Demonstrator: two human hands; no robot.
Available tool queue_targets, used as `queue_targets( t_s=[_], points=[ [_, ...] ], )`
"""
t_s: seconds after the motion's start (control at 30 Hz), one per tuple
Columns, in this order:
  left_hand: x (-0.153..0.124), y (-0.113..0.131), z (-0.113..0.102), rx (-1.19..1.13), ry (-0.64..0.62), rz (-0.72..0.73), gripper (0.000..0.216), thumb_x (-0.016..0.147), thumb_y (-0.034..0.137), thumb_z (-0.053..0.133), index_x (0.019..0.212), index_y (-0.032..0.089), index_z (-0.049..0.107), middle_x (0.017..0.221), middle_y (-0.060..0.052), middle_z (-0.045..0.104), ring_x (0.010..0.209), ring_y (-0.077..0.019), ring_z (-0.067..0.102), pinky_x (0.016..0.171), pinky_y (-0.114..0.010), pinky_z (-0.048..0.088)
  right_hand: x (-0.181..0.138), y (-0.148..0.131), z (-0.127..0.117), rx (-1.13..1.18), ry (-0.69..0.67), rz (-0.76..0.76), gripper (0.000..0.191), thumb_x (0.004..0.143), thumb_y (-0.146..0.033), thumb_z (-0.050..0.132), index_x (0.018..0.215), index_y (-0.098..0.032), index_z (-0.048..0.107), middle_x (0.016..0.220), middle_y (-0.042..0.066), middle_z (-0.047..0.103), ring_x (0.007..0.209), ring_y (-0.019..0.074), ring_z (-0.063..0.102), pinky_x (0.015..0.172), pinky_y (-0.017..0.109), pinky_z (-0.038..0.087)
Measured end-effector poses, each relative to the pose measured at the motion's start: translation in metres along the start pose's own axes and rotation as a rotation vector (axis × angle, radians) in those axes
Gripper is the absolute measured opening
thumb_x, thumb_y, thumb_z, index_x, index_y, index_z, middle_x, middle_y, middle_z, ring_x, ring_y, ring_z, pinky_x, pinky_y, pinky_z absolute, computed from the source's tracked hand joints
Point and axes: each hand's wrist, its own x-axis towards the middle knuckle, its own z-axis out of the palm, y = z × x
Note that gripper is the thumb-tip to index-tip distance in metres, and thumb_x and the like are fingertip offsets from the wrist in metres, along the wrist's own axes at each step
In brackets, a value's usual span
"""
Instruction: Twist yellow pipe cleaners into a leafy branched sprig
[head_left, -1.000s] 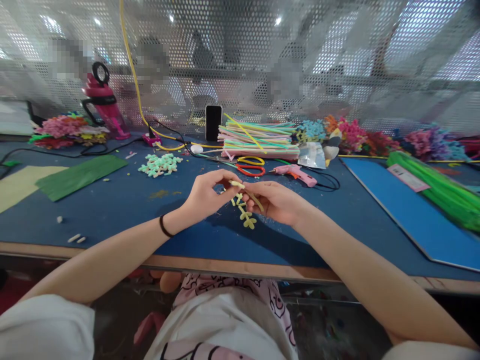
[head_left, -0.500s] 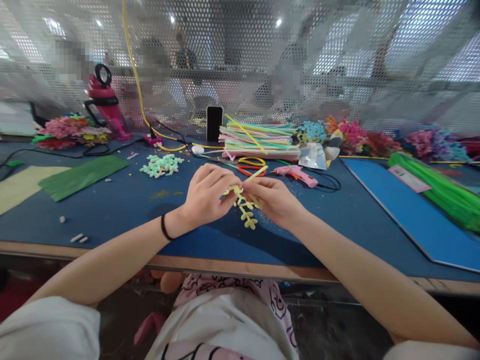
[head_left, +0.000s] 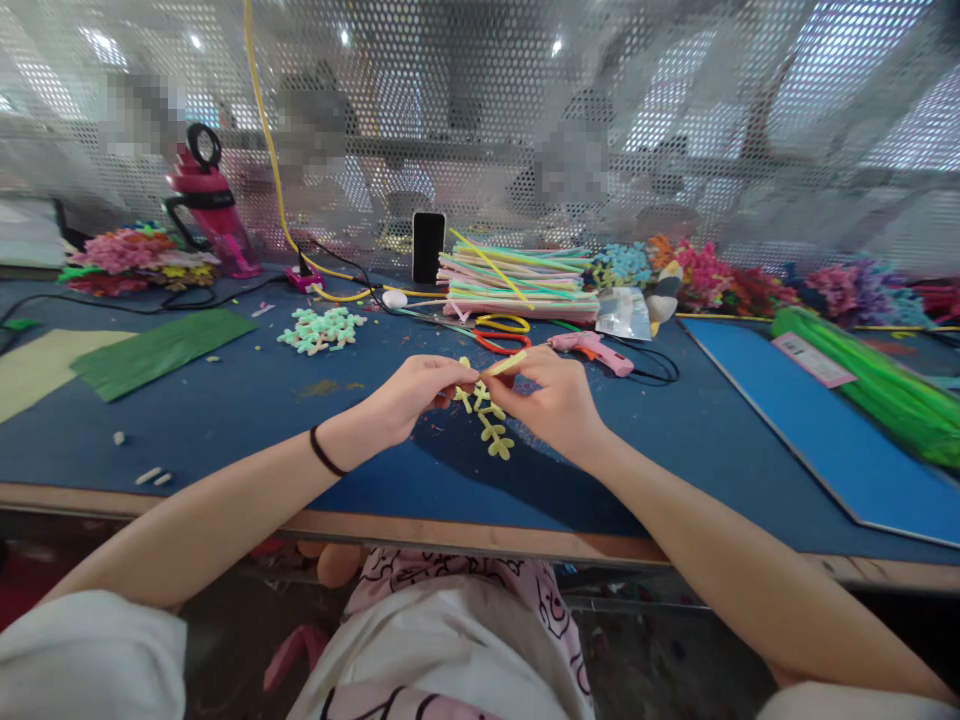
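A pale yellow pipe-cleaner sprig (head_left: pixel 495 437), bent into small looped leaves, hangs between my two hands above the mat. My left hand (head_left: pixel 420 393) pinches its upper part, thumb and forefinger pressed together. Opposite it, my right hand (head_left: pixel 549 395) is closed on the same piece, fingertips almost touching those of the left. A straight yellow end sticks up past the right fingers. The exact spot where the fingers grip is hidden. Just beyond the hands lie scissors (head_left: pixel 504 342) with red and yellow handles.
Behind the hands are a stack of pastel pipe cleaners (head_left: pixel 517 285), a phone (head_left: pixel 429 247) and a pink glue gun (head_left: pixel 596 351). Mint-green shapes (head_left: pixel 322 330) and green felt (head_left: pixel 165 352) lie left. A blue board (head_left: pixel 817 440) with bagged green pipe cleaners (head_left: pixel 870 380) lies right.
My left hand has turned and lowered, its fingers now straighter. My right hand has rolled over the sprig, and less of the straight yellow end shows.
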Motion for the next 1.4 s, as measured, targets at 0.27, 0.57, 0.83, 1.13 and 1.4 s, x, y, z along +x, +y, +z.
queue_targets(
  t_s=[0.27, 0.57, 0.83, 1.13, 1.4],
  points=[
    [0.002, -0.002, -0.005, 0.357, 0.111, 0.299, 0.037, 0.078, 0.051, 0.066, 0.064, 0.017, 0.066, 0.055, 0.002, 0.050, 0.053, -0.0090, 0.036, 0.051, -0.025, 0.025, 0.004, 0.010, 0.001, 0.329, -0.109, 0.436, 0.023, 0.075, -0.038, 0.071, 0.072, -0.015, 0.074, 0.065, 0.003, 0.068, 0.055, 0.0123, 0.054, 0.054, 0.026, 0.041],
    [0.008, -0.004, -0.005, 0.122, 0.075, 0.028, 0.030, 0.072, 0.046, 0.074, 0.068, 0.016, 0.069, 0.059, -0.001, 0.058, 0.052, -0.0085, 0.045, 0.049, -0.021, 0.032, 0.001, 0.010, 0.000, -0.007, -0.044, -0.017, 0.013, 0.083, -0.028, 0.064, 0.077, -0.020, 0.072, 0.080, 0.005, 0.073, 0.074, 0.0205, 0.065, 0.074, 0.034, 0.050],
    [0.003, -0.001, -0.002, -0.150, 0.008, 0.004, 0.041, 0.072, 0.054, 0.076, 0.084, 0.014, 0.072, 0.087, -0.008, 0.072, 0.068, -0.0103, 0.059, 0.068, -0.024, 0.048, -0.002, 0.021, -0.004, -0.377, 0.014, -0.404, 0.018, 0.093, -0.024, 0.056, 0.099, -0.025, 0.073, 0.103, 0.008, 0.075, 0.098, 0.0241, 0.065, 0.093, 0.042, 0.045],
    [0.004, -0.003, -0.002, -0.058, 0.047, 0.211, 0.032, 0.070, 0.046, 0.081, 0.078, 0.016, 0.075, 0.079, -0.004, 0.071, 0.064, -0.0083, 0.052, 0.065, -0.023, 0.044, -0.002, 0.005, 0.003, 0.011, -0.021, 0.017, 0.020, 0.084, -0.037, 0.069, 0.094, -0.021, 0.077, 0.094, 0.007, 0.076, 0.086, 0.0241, 0.068, 0.079, 0.036, 0.051],
    [0.007, -0.009, -0.002, -0.066, 0.110, 0.283, 0.036, 0.067, 0.045, 0.082, 0.090, 0.018, 0.077, 0.088, -0.005, 0.074, 0.076, -0.0127, 0.061, 0.072, -0.026, 0.048, -0.002, 0.002, 0.004, 0.333, -0.098, 0.431, 0.023, 0.071, -0.042, 0.078, 0.078, -0.020, 0.080, 0.080, 0.004, 0.075, 0.069, 0.0183, 0.063, 0.069, 0.032, 0.048]
  ],
)
